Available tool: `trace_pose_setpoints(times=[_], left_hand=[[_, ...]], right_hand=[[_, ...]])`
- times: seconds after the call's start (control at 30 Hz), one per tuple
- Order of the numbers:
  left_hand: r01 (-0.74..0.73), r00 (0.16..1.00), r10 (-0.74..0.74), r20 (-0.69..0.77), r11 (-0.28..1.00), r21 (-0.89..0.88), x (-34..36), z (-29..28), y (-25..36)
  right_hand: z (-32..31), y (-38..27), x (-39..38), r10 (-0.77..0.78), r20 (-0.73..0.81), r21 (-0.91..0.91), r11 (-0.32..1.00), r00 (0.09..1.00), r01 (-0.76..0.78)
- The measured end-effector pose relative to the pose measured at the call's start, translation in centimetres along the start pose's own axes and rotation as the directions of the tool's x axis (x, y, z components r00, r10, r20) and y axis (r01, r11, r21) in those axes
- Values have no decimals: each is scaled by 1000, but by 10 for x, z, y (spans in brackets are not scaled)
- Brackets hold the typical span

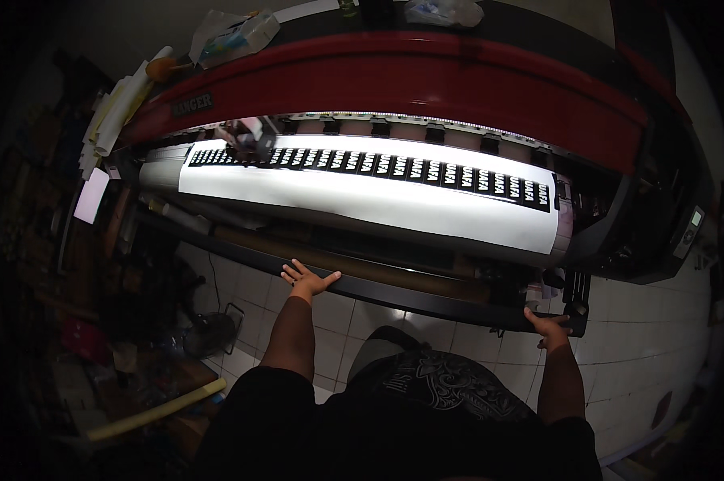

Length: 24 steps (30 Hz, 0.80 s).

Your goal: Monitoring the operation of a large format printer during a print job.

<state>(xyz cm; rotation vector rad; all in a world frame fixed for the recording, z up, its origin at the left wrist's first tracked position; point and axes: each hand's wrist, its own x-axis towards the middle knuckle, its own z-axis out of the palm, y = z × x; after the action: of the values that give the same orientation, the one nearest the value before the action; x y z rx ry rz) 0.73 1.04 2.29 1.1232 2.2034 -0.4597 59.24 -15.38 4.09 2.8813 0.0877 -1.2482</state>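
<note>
A wide-format printer has a red cover [394,80] and a white sheet [362,208] bearing a row of black printed blocks with white lettering. Its print carriage [250,140] is blurred over the sheet's left part. Below runs a long black bar [418,305], with a brown roll [378,271] just behind it. My left hand [304,280] lies on the bar left of centre, fingers spread and holding nothing. My right hand [548,325] grips the bar near its right end, thumb on top and fingers bent, partly hidden.
Paper rolls [121,108] and plastic packages [234,40] are at the upper left and top. A control panel [687,232] is on the right. Tiled floor [618,361] shows below, with a fan [210,329], a yellow tube [157,409] and clutter to the left.
</note>
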Motion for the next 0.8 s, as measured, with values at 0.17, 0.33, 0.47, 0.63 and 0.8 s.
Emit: trace_pose_setpoints(times=[0.17, 0.33, 0.47, 0.63, 0.8], left_hand=[[4, 1000, -4, 1, 1000, -10, -1, -1, 0], [-8, 1000, 8, -3, 1000, -23, -2, -2, 3], [6, 1000, -6, 5, 1000, 0, -2, -2, 0], [0, 1000, 0, 11, 1000, -8, -2, -3, 1], [6, 1000, -6, 13, 1000, -1, -4, -4, 2]], right_hand=[[-2, 0, 0, 28, 10, -23, 999, 1000, -28], [4, 2, 13, 21, -44, -37, 999, 999, -22], [-3, -2, -7, 7, 23, -2, 1000, 1000, -7], [-5, -3, -6, 15, 27, -45, 999, 1000, -14], [-2, 0, 3, 2, 33, -44, 999, 999, 0]])
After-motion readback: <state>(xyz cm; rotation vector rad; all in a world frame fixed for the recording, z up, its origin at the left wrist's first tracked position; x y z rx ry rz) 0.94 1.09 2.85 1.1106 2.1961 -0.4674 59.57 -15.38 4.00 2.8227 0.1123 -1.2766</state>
